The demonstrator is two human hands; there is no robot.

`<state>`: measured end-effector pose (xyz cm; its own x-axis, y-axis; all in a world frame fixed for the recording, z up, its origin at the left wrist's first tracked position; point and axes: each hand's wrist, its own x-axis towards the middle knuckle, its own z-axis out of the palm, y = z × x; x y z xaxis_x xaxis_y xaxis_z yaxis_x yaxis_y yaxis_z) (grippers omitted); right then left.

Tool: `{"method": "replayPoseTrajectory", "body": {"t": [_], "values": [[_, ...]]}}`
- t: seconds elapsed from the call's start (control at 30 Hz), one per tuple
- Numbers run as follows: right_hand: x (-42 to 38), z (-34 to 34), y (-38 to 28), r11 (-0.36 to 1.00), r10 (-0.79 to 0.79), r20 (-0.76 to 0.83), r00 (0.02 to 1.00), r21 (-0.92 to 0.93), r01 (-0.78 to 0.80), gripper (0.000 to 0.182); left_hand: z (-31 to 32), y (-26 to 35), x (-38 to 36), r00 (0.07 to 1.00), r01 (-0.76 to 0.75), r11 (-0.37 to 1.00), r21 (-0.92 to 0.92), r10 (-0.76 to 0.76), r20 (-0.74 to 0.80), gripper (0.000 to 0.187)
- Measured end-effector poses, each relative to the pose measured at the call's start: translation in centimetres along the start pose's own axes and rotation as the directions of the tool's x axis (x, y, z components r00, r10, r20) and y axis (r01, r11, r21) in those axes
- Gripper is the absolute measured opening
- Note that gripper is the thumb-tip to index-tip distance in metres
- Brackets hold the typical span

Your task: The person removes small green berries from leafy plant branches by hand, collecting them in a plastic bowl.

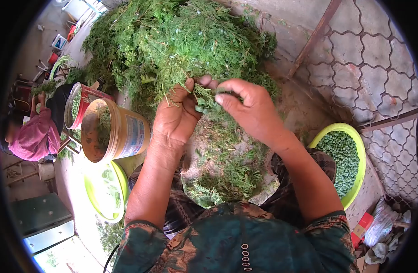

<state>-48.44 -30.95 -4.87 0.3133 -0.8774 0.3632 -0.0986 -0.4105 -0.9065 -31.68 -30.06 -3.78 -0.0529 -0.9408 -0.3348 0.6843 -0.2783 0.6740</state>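
Note:
In the middle of the head view, my left hand (pixel 175 116) grips a green conifer sprig (pixel 201 93) between thumb and fingers, palm turned up. A few round blue-green berries (pixel 200 108) hang from the sprig beside the fingertips. My right hand (pixel 252 107) meets it from the other side, thumb and forefinger pinched together at the sprig's right end. What exactly lies between those fingertips is partly hidden. Just beyond both hands rises a large heap of cut conifer branches (pixel 186 41).
A lime-green basin (pixel 361 150) full of green berries stands at right. At left are an open tan bucket (pixel 136 129), a red bucket (pixel 77 102) and another lime-green basin (pixel 122 182). Loose clippings (pixel 231 175) cover the floor between my knees. Another person (pixel 38 136) sits far left.

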Motion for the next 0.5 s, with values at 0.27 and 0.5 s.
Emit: {"method": "replayPoseTrajectory", "body": {"t": [0.27, 0.5], "values": [[0.19, -0.70, -0.39, 0.989, 0.143, -0.084, 0.986, 0.048, -0.140, 0.017, -0.22, 0.12, -0.04, 0.995, -0.044, 0.997, -0.070, 0.037, -0.088, 0.023], [-0.03, -0.45, -0.75, 0.950, 0.274, 0.143, 0.951, 0.112, -0.290, 0.027, -0.63, -0.33, -0.31, 0.993, -0.039, 0.995, -0.091, 0.049, 0.111, 0.021]]}}
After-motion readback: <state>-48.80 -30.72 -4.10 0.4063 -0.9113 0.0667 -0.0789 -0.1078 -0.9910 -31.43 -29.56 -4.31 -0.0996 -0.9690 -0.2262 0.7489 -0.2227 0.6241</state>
